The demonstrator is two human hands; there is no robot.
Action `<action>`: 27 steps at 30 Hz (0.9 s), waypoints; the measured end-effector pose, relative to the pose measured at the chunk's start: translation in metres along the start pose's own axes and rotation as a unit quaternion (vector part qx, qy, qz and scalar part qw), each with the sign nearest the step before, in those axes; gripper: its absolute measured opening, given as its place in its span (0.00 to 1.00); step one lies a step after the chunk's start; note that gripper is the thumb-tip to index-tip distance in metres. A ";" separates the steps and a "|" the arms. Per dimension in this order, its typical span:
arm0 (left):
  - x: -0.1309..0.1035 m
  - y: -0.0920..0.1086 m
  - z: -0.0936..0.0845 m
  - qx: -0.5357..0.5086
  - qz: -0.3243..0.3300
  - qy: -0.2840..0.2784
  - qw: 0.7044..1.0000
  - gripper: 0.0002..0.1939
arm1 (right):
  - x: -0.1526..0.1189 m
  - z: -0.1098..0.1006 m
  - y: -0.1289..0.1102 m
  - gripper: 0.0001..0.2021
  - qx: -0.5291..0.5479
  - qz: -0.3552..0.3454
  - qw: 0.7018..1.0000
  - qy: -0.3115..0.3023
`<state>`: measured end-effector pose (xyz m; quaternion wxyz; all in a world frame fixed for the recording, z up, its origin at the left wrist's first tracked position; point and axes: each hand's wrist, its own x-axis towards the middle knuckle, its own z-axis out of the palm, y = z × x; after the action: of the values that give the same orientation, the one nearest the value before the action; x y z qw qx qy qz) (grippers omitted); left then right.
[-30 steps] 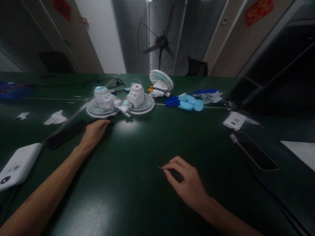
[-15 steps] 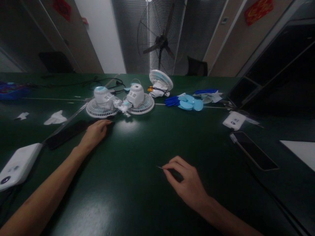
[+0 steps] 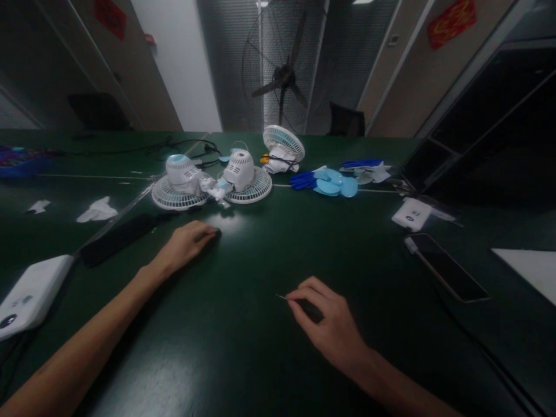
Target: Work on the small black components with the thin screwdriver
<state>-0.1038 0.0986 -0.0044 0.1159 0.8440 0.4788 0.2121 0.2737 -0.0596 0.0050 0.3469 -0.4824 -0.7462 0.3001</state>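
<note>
My right hand (image 3: 328,315) pinches a thin, short, needle-like metal piece (image 3: 281,296) between thumb and forefinger, its tip pointing left over the dark green table (image 3: 243,347). Out to the left, my left hand (image 3: 191,242) is closed low over the tabletop. A small dark thing (image 3: 218,232) shows at its fingertips, too small and dim to name. Beyond that hand lie two white fans, a left one (image 3: 180,179) and a right one (image 3: 245,176), grilles down on the table. White crumpled wrapping (image 3: 212,188) sits between them.
Farther back is a third small fan (image 3: 283,147), beside light blue fan blades (image 3: 334,182) and blue gloves (image 3: 302,180). A phone (image 3: 449,266) and white device (image 3: 412,214) lie at right. A white power bank-like box (image 3: 35,295) and black object (image 3: 117,238) are at left.
My left hand has moved right and toward me, away from the fans, with the small dark thing at its fingertips. My right hand has stayed in place with the thin metal piece.
</note>
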 end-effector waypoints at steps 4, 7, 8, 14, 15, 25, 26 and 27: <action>-0.009 0.084 0.025 -0.134 0.157 -0.116 0.972 0.12 | -0.001 0.001 0.001 0.09 -0.022 -0.011 1.000 0.014; -0.018 0.125 0.042 -0.208 0.202 -0.145 0.946 0.10 | -0.004 0.003 0.003 0.09 -0.053 -0.026 0.998 0.026; -0.020 0.132 0.045 -0.223 0.201 -0.149 0.942 0.10 | -0.004 0.004 0.004 0.09 -0.061 -0.028 0.997 0.026; -0.025 0.129 0.051 -0.243 0.132 -0.159 0.948 0.11 | -0.006 0.005 0.004 0.07 -0.090 -0.033 0.995 0.019; -0.025 0.129 0.051 -0.245 0.129 -0.162 0.947 0.11 | -0.006 0.005 0.004 0.07 -0.092 -0.034 0.995 0.018; -0.028 0.146 0.053 -0.292 0.142 -0.204 0.924 0.11 | -0.007 0.012 0.006 0.09 -0.081 -0.090 0.992 0.016; -0.029 0.148 0.053 -0.295 0.140 -0.206 0.923 0.12 | -0.006 0.012 0.006 0.09 -0.080 -0.092 0.992 0.015; -0.029 0.149 0.053 -0.297 0.137 -0.209 0.922 0.13 | -0.006 0.012 0.006 0.09 -0.079 -0.092 0.992 0.016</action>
<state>0.0216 -0.0023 0.0010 0.4285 0.8534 0.2383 0.1769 0.2687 -0.0645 -0.0078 0.3455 -0.4422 -0.8033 0.1994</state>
